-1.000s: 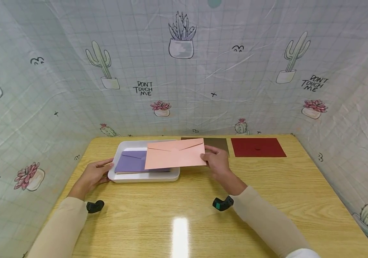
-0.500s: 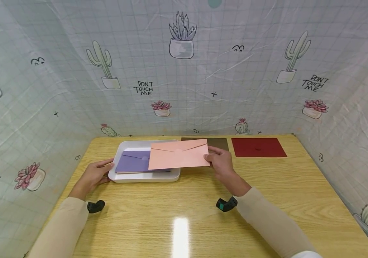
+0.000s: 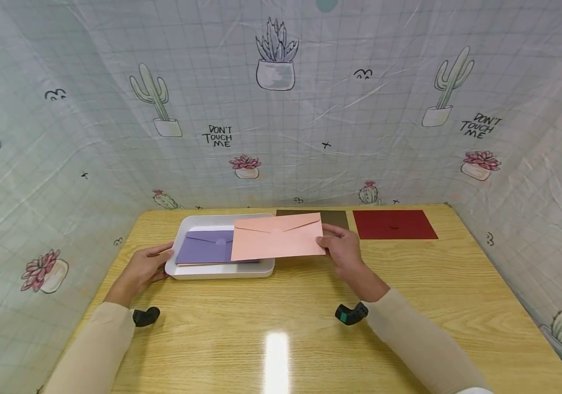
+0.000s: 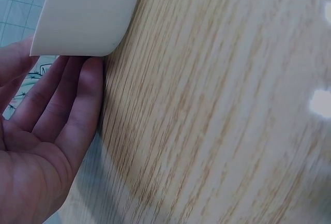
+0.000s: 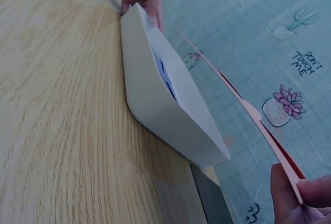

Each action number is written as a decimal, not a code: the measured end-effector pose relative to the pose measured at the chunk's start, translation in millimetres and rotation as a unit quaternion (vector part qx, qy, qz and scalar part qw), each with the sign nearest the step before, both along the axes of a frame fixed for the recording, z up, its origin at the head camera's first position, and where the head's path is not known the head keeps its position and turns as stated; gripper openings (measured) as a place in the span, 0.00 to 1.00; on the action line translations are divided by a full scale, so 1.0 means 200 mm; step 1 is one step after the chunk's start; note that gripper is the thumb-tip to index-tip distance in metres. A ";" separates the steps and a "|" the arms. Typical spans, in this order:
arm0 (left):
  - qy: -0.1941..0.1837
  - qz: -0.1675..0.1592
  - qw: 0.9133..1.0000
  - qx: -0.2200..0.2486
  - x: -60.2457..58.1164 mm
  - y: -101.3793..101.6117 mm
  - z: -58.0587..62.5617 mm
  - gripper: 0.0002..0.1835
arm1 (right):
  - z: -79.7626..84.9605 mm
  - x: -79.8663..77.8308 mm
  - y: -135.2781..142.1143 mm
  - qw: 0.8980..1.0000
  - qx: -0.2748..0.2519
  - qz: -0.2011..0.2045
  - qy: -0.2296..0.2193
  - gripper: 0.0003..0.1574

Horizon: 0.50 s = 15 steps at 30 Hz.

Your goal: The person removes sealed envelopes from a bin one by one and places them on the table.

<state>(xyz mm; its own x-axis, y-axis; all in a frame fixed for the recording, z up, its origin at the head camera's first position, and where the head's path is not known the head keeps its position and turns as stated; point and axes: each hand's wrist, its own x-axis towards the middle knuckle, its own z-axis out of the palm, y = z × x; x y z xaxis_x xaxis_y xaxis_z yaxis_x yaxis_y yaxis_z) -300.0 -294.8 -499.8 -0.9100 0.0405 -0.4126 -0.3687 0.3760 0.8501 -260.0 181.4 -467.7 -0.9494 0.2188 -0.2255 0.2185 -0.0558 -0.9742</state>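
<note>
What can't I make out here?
Head: the right part of the purple envelope, behind the pink envelope.
Head: what lies under the purple envelope; only an edge shows.
Left wrist: some fingertips of the left hand, behind the white tray.
Right wrist: part of the right hand, cut off by the edge.

The bench has a light wood-grain top with a bright reflection near its front centre. A shallow white tray rests on it, left of centre. Toward the rear edge, an olive-brown envelope, partly hidden, lies beside the tray; a red envelope lies farther right.
</note>
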 end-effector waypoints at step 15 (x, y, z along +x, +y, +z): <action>0.001 0.000 1.000 0.013 -0.01 -0.02 -0.01 0.33 | 0.02 0.02 0.07 1.000 -0.006 -0.005 -0.011 0.29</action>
<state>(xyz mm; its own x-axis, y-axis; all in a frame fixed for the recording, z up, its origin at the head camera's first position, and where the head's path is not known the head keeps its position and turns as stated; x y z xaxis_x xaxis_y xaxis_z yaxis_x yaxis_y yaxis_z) -302.4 -298.1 -502.3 -0.9106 0.0511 -0.4100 -0.3676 0.3532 0.8603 -255.7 195.6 -463.5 -0.9417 0.2251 -0.2499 0.2401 -0.0706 -0.9682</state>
